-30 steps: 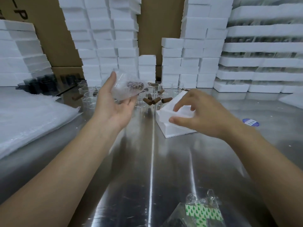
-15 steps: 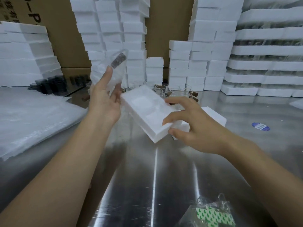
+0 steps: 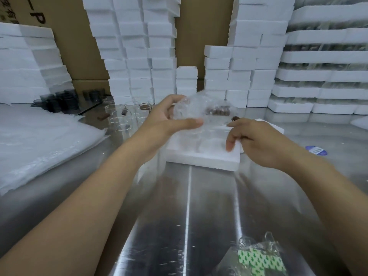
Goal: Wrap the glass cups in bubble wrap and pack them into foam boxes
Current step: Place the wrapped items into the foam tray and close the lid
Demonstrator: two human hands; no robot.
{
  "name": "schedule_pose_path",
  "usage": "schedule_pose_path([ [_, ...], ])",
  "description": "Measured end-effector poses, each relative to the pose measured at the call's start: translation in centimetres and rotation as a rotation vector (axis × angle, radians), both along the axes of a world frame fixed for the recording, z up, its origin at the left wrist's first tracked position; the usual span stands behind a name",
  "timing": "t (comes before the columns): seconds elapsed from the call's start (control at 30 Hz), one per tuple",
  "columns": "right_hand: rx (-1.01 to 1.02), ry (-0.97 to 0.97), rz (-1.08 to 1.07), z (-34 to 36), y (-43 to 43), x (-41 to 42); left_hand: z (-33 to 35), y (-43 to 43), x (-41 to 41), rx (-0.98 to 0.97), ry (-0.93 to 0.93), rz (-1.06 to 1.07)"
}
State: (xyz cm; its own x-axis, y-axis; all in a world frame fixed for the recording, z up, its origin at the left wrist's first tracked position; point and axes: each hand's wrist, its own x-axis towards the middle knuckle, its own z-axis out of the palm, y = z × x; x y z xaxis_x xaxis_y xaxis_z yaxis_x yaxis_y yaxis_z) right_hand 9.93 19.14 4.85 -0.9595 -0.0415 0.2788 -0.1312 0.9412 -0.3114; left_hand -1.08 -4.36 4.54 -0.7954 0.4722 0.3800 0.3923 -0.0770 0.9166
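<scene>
— Can you make out the cup in your left hand?
— Barely. The bubble wrap blurs it. Only a brown smear shows through, and most of my fingers are hidden behind it.
— And the foam box?
— My right hand covers its right end, and its hollows wash out white.
— The bag near you?
— Cut off by the bottom edge. Print on the blue sticker is too small to read.

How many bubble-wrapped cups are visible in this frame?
1: the wrapped cup, held in the left hand above the foam box the right hand grips. Others may be hidden in the stacks.
</scene>
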Motion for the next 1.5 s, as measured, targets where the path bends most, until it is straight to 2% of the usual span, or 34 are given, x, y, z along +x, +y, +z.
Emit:
schedule_pose_path([
  [0.23, -0.213, 0.028, -0.028, -1.7, 0.5, -0.3, -1.6, 0.2, -0.2, -0.3, 0.111, 0.107],
  [0.53, -0.373, 0.057, -0.007, -2.7, 0.6, -1.1, -1.7, 0.2, 0.1, -0.299, 0.107, 0.182],
  [0.9, -0.271, 0.027, -0.034, -3.5, 1.4, -0.7, -1.4, -0.8, -0.3, -0.325, 0.056, 0.118],
  [1.0, -0.281, 0.055, -0.096, -3.2, 1.8, -0.5, -1.8, -1.1, -0.9, -0.324, 0.03, 0.108],
  [1.17, -0.175, 0.043, -0.255, -2.5, 2.3, -0.6, -1.9, -1.3, -1.4, -0.417, 0.05, 0.112],
  [1.27, -0.275, 0.086, -0.169, -2.2, 1.7, -0.4, -2.2, -1.5, -1.8, -0.45, 0.037, 0.073],
  [1.33, -0.336, 0.025, -0.077, -2.1, 1.0, -0.2, -2.1, -1.6, -1.9, -0.465, 0.023, 0.043],
  [1.5, -0.243, -0.13, -0.061, -2.2, 0.6, 0.0, -1.5, -1.9, -1.8, -0.554, 0.047, 0.059],
])
